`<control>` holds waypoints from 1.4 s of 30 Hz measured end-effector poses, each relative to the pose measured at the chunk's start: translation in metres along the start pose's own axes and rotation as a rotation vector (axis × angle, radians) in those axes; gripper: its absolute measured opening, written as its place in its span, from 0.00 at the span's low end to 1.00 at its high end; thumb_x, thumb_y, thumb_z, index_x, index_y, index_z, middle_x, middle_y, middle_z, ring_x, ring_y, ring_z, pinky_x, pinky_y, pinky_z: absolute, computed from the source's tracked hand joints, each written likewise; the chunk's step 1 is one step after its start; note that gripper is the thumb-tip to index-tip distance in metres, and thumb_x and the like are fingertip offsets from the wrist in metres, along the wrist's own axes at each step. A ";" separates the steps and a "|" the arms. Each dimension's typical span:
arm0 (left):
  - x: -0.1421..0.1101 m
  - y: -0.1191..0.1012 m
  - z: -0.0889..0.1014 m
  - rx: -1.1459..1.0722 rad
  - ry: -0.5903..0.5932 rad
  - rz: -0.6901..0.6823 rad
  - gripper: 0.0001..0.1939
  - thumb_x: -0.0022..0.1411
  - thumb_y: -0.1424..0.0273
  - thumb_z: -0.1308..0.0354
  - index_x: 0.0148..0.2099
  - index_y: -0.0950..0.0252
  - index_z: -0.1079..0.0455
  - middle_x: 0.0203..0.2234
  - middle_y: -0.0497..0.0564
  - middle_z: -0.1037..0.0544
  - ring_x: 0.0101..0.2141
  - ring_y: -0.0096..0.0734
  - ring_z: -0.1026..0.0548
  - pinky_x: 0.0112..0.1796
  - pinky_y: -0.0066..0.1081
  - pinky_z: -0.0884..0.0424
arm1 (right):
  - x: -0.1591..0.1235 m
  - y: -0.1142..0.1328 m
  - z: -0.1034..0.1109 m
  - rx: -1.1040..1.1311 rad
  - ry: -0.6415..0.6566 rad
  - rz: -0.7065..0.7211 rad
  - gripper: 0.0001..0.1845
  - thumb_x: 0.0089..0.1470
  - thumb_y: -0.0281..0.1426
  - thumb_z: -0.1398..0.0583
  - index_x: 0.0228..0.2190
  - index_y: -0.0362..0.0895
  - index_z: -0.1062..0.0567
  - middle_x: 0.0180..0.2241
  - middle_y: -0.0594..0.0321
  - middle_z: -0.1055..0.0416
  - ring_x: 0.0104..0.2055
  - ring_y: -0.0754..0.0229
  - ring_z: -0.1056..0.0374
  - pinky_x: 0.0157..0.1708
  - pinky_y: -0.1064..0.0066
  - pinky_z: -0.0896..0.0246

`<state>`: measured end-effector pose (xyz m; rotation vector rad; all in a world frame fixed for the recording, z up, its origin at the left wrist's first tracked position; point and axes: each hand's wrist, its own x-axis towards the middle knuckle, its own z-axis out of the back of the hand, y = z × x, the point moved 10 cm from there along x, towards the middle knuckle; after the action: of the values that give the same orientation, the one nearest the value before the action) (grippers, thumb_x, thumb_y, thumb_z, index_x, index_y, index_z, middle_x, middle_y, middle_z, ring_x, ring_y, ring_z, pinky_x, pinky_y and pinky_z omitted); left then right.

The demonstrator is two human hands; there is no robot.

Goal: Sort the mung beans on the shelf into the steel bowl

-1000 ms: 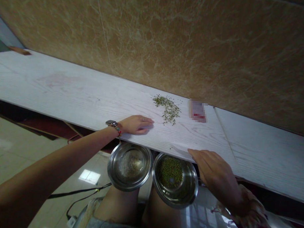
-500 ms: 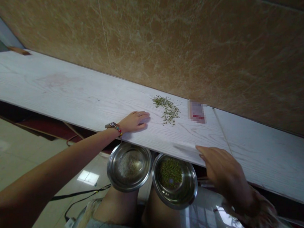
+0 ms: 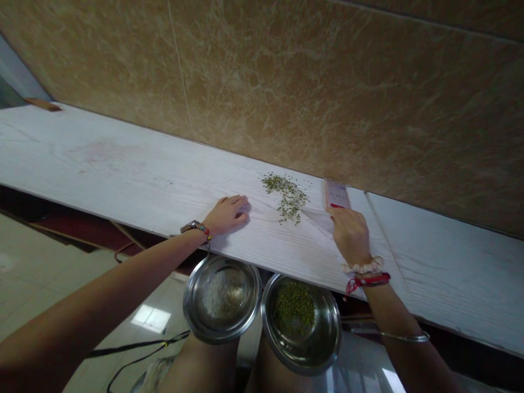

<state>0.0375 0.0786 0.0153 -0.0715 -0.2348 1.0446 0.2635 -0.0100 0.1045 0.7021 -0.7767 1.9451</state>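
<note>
My left hand [image 3: 227, 215] rests on the white wood-grained board, fingers loosely laid down, holding nothing, just left of a scattered patch of small green beans [image 3: 291, 200], which look like mung beans. To the right of that patch is my right hand [image 3: 350, 234], low over the board, its fingers drawn together and pointing left toward the beans. Whatever may be between those fingertips is hidden. Below the board's front edge, a steel bowl [image 3: 337, 336] holds more green beans. Beside it on the left, a second steel bowl [image 3: 189, 311] has something pale at its bottom.
A small card or packet [image 3: 337, 194] with a red strip lies behind my right hand. The white board [image 3: 138, 175] runs along a brown marbled wall [image 3: 257, 76]. A brown block [image 3: 42, 104] sits at the far left. Black cords [image 3: 140, 350] trail over the floor.
My right hand has moved forward and left, from near the board's front edge to beside the bean patch. My left hand has stayed nearly in place. The view has tilted slightly.
</note>
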 end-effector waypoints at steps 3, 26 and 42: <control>0.001 0.001 -0.001 0.009 -0.001 -0.007 0.23 0.61 0.65 0.56 0.56 0.69 0.38 0.57 0.58 0.35 0.57 0.41 0.39 0.56 0.41 0.43 | 0.001 0.001 -0.008 -0.010 -0.002 -0.027 0.15 0.55 0.21 0.50 0.37 0.42 0.26 0.32 0.57 0.24 0.36 0.57 0.32 0.38 0.65 0.43; 0.001 0.004 -0.001 0.004 -0.055 -0.035 0.22 0.60 0.66 0.54 0.56 0.63 0.37 0.54 0.54 0.32 0.56 0.39 0.37 0.55 0.39 0.41 | -0.030 0.051 0.052 0.149 0.067 0.163 0.20 0.52 0.16 0.52 0.42 0.42 0.27 0.35 0.57 0.25 0.39 0.58 0.32 0.39 0.64 0.41; 0.001 0.003 0.000 -0.021 -0.050 -0.038 0.23 0.60 0.65 0.54 0.56 0.65 0.37 0.54 0.55 0.32 0.56 0.40 0.36 0.55 0.40 0.41 | -0.039 0.011 0.043 -0.062 0.009 -0.026 0.15 0.54 0.19 0.50 0.40 0.41 0.29 0.34 0.57 0.24 0.36 0.58 0.30 0.39 0.65 0.40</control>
<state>0.0355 0.0814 0.0151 -0.0597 -0.2917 1.0066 0.2773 -0.0673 0.1011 0.6619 -0.8154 1.8918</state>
